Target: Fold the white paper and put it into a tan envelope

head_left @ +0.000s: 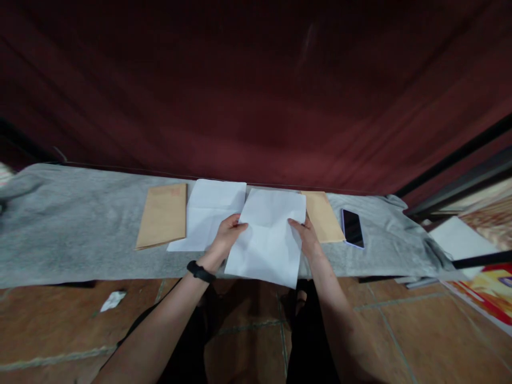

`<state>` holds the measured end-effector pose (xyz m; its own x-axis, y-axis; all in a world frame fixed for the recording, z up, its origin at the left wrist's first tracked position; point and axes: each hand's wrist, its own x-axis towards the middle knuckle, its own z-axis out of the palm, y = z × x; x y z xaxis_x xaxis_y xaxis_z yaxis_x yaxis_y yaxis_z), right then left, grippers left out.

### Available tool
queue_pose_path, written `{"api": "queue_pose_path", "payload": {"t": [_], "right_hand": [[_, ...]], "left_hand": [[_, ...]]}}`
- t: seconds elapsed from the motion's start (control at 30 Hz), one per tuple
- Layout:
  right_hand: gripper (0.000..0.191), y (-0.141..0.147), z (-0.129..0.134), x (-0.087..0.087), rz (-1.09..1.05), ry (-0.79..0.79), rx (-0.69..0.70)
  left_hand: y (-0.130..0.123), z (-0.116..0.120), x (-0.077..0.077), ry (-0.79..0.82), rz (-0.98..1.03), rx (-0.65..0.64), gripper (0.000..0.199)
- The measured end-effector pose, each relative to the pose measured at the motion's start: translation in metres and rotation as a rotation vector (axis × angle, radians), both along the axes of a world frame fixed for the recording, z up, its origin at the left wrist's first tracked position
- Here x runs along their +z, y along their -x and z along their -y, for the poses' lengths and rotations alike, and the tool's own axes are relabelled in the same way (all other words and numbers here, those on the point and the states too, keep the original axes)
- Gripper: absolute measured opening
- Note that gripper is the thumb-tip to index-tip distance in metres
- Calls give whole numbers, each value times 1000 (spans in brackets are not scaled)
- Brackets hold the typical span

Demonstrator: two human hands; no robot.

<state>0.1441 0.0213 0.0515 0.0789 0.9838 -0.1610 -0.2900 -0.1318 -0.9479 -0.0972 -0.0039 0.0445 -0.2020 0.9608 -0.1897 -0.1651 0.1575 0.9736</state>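
Observation:
Both hands hold one white sheet of paper (pixel 268 234) by its left and right edges, above the grey cloth. My left hand (pixel 229 233) pinches the left edge with the thumb on top. My right hand (pixel 306 234) grips the right edge the same way, its other fingers hidden behind the sheet. Another creased white paper (pixel 212 213) lies flat to the left, partly behind my left hand. Left of that paper rests a stack of brown envelopes (pixel 163 213). A further brown envelope (pixel 324 216) lies to the right, partly covered by the held sheet and my right hand.
A phone (pixel 352 228) lies right of the envelope on the grey cloth (pixel 92 224) over a narrow bench. Behind it rises a dark red surface (pixel 256 106). A crumpled tissue (pixel 113 301) is on the tiled floor. A colourful printed board (pixel 486 288) stands at right.

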Motion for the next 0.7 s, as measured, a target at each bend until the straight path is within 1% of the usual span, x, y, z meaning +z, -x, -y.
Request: {"api": "queue_pose_path", "payload": {"t": [0.03,0.1,0.17,0.23,0.3,0.4,0.47,0.53,0.6,0.7], "right_hand": [[48,-1,-3,-3,40,-13,-50],[53,-6,-8,-11,184,-30,-157],[59,-9,-11,-20,397,-61,-245],[60,-10,-9,-26,637,-163,-265],[56,-6,-2,-31,852,-306,-197],[54,9,17,-37,1062,-469,16],[57,23,31,-42,1185,-543,165],[57,35,44,-47,1325,-590,279],[57,42,53,-52,1434,-600,331],[56,43,56,-55,1528,-565,322]], "left_hand": [[-2,0,0,-3,40,-15,48],[-5,-2,-2,3,43,8,42],[-9,-6,-6,6,-3,79,37],[-12,-10,-12,6,-39,110,33],[-14,-14,-17,5,-51,120,33],[-15,-19,-23,8,-114,115,38],[-16,-21,-25,3,-257,112,46],[-16,-23,-25,-10,-459,101,53],[-18,-23,-24,-35,-650,76,58],[-21,-21,-21,-102,-870,40,59]]}}
